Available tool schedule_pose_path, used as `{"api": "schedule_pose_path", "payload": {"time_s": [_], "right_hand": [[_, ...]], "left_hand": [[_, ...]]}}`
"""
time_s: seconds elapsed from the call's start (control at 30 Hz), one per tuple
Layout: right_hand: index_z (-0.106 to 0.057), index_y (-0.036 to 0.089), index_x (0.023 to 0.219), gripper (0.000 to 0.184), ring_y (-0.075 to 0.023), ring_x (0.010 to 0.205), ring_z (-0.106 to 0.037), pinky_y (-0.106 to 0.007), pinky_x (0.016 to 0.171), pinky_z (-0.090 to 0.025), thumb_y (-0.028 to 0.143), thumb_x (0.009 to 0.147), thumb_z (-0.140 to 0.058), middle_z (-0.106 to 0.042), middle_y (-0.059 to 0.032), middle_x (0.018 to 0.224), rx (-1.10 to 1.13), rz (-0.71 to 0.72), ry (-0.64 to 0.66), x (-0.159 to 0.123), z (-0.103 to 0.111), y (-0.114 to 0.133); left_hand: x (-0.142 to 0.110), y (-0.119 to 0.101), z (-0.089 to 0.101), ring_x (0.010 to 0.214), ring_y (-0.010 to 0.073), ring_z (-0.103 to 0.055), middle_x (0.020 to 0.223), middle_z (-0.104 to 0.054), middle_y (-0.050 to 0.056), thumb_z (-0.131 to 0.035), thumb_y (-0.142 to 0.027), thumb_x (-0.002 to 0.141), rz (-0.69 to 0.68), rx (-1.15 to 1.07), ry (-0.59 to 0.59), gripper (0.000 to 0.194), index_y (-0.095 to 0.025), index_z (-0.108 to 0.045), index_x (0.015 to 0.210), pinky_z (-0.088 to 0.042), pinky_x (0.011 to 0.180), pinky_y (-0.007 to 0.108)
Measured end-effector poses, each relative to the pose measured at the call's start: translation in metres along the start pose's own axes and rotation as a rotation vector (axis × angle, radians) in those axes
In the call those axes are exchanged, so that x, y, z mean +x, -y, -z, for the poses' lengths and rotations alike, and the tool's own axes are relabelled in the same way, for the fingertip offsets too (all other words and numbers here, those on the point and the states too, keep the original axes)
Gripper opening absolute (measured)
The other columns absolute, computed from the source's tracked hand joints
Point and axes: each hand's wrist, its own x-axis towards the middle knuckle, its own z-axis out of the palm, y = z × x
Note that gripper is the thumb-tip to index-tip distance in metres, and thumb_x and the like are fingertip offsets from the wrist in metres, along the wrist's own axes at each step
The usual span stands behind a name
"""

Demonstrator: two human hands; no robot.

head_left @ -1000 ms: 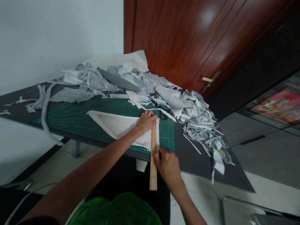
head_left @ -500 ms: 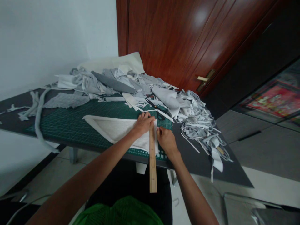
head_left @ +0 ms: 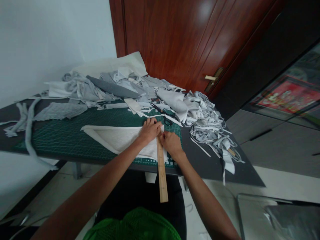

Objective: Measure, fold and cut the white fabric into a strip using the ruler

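Observation:
A pale cloth (head_left: 125, 136) with a pointed left end lies on a green cutting mat (head_left: 60, 133). A wooden ruler (head_left: 162, 173) crosses the cloth near its right end, and its near end sticks out past the table's edge. My left hand (head_left: 149, 130) holds the ruler's far end down against the cloth, fingers bent. Just right of the ruler, my right hand (head_left: 172, 142) is closed, its fingertips at the ruler's edge near my left hand. What is in those fingers, if anything, is hidden. Black-handled scissors (head_left: 167, 120) lie beyond both hands.
Grey and white fabric scraps (head_left: 105, 87) are heaped along the back of the dark table (head_left: 240, 176). Another tangled pile of strips (head_left: 207, 123) covers the right side. A long soft strip (head_left: 29, 133) hangs over the front left edge. Behind stands a wooden door (head_left: 165, 43).
My right hand has moved left and away from me, from beside the cloth's edge to the ruler near my left hand. The ruler now slants slightly. The whole view has shifted a little.

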Motion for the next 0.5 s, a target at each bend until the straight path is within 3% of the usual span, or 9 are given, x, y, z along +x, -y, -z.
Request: {"api": "schedule_pose_path", "payload": {"time_s": [0.17, 0.4, 0.5], "right_hand": [[-0.076, 0.016, 0.1, 0.032, -0.0245, 0.085, -0.077, -0.026, 0.07, -0.049, 0.03, 0.105, -0.047, -0.079, -0.0154, 0.093, 0.0, 0.002, 0.011, -0.027, 0.001, -0.001], [-0.071, 0.019, 0.083, 0.029, -0.0179, 0.066, -0.072, -0.025, 0.058, -0.034, 0.026, 0.103, -0.052, -0.076, -0.0078, 0.073, 0.057, 0.047, -0.033, -0.114, -0.009, -0.008], [-0.069, 0.02, 0.078, 0.032, -0.0168, 0.061, -0.069, -0.027, 0.057, -0.03, 0.027, 0.103, -0.051, -0.074, -0.0054, 0.069, 0.101, 0.061, -0.033, -0.13, -0.006, -0.015]], "left_hand": [[0.0, 0.001, -0.001, 0.113, 0.0314, -0.045, 0.119, -0.054, 0.01, -0.049, -0.023, 0.098, -0.006, -0.003, -0.003, 0.022, -0.027, -0.07, 0.106, -0.041, 0.095, 0.046], [0.001, 0.002, -0.004, 0.113, 0.0304, -0.044, 0.119, -0.054, 0.01, -0.05, -0.024, 0.099, -0.01, 0.002, -0.003, 0.021, -0.026, -0.069, 0.106, -0.041, 0.095, 0.046], [0.001, 0.003, -0.005, 0.114, 0.0301, -0.044, 0.119, -0.054, 0.01, -0.049, -0.023, 0.099, -0.017, 0.0, -0.011, 0.021, -0.026, -0.069, 0.105, -0.041, 0.095, 0.046]]}}
